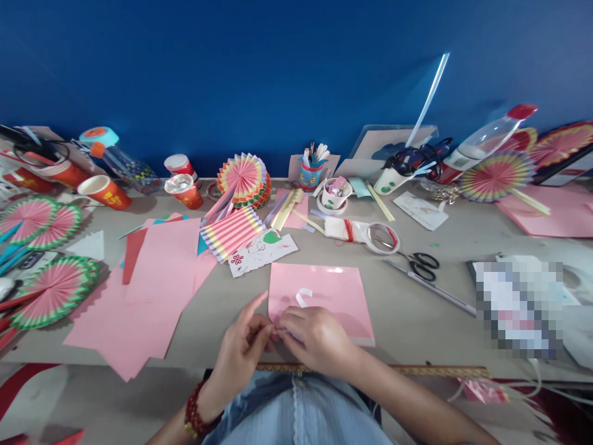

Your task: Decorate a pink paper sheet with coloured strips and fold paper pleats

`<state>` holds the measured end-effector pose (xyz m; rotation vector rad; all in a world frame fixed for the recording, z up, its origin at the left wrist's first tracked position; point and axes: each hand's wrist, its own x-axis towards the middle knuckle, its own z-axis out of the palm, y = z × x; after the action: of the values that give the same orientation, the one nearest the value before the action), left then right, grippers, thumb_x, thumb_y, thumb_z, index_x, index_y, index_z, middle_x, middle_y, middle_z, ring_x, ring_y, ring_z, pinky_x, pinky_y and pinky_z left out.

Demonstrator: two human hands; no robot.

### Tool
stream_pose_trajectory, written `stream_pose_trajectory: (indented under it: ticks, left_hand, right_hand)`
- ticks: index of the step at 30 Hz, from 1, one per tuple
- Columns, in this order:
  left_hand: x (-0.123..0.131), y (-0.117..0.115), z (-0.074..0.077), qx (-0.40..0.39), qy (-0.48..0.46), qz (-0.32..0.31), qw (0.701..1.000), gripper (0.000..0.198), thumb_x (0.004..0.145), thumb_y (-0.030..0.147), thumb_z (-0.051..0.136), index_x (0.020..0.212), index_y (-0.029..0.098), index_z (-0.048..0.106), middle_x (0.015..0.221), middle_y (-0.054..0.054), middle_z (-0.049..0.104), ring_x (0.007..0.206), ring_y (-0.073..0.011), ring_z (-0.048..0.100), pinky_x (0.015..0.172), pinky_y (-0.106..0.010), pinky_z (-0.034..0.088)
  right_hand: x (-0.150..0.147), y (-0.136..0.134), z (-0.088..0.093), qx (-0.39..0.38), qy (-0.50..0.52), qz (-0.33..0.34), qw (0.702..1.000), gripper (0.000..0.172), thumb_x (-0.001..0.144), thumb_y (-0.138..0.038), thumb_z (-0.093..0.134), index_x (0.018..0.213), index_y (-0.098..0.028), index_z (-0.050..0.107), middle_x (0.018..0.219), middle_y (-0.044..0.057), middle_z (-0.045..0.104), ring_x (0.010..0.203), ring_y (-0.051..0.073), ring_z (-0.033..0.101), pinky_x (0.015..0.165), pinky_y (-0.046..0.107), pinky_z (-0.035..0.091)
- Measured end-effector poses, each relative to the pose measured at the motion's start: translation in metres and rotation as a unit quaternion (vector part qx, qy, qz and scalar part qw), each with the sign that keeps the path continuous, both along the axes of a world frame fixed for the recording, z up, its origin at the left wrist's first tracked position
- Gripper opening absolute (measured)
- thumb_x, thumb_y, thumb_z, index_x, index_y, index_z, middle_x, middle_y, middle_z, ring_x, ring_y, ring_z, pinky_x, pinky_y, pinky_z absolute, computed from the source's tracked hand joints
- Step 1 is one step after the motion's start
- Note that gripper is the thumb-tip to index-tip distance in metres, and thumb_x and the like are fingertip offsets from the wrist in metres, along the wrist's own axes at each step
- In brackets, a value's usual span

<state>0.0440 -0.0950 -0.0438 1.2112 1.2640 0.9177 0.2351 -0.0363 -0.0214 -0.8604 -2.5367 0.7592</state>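
Note:
A pink sheet of paper (331, 287) lies in front of me, with a pale strip along its lower edge. On top of it rests a small curled white strip (304, 297). At the sheet's lower left corner my left hand (245, 340) pinches with thumb and bent fingers, its index finger sticking out. My right hand (317, 337) meets it there from the right, fingers closed together and partly over the sheet. Their fingertips touch or nearly touch. Whatever sits between them is too small and too covered to make out.
Left are loose pink sheets (152, 296) and round paper fans (53, 293). Beyond the work sheet lie a pleated striped paper (233, 233), a tape roll (382, 238) and black-handled scissors (423, 267). A long knife-like tool (430, 288) lies right. Cups and a bottle (486, 145) line the wall.

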Motion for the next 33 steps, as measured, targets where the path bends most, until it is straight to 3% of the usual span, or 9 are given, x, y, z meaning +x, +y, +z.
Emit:
stream_pose_trajectory:
  ticks: [18, 25, 33]
  left_hand:
    - [-0.0016, 0.0, 0.006, 0.008, -0.018, -0.015, 1.0, 0.053, 0.099, 0.033, 0.051, 0.148, 0.023, 0.033, 0.084, 0.0, 0.065, 0.073, -0.0144, 0.065, 0.071, -0.026, 0.055]
    - [-0.0036, -0.0008, 0.0072, 0.02, -0.029, -0.018, 0.999, 0.05, 0.099, 0.028, 0.05, 0.147, 0.025, 0.035, 0.087, 0.0, 0.064, 0.078, -0.0137, 0.065, 0.074, -0.026, 0.054]
    - [-0.0047, -0.001, 0.0056, 0.039, -0.021, -0.025, 0.999, 0.052, 0.099, 0.026, 0.051, 0.148, 0.024, 0.034, 0.092, -0.002, 0.064, 0.083, -0.0148, 0.064, 0.075, -0.027, 0.054]
  right_hand:
    - [-0.002, 0.0005, -0.0015, 0.004, 0.002, -0.01, 1.0, 0.015, 0.095, -0.02, 0.053, 0.082, -0.019, 0.06, 0.079, 0.001, 0.064, 0.07, 0.014, 0.057, 0.06, 0.025, 0.033]
    - [0.0017, 0.0025, -0.0029, -0.018, 0.026, 0.012, 0.999, 0.01, 0.095, -0.02, 0.054, 0.089, -0.02, 0.062, 0.088, 0.001, 0.069, 0.082, 0.015, 0.061, 0.069, 0.025, 0.038]
    - [-0.0004, 0.0012, -0.0038, -0.009, 0.034, -0.001, 0.999, 0.013, 0.095, -0.019, 0.054, 0.086, -0.019, 0.063, 0.084, 0.002, 0.069, 0.079, 0.016, 0.061, 0.067, 0.026, 0.039]
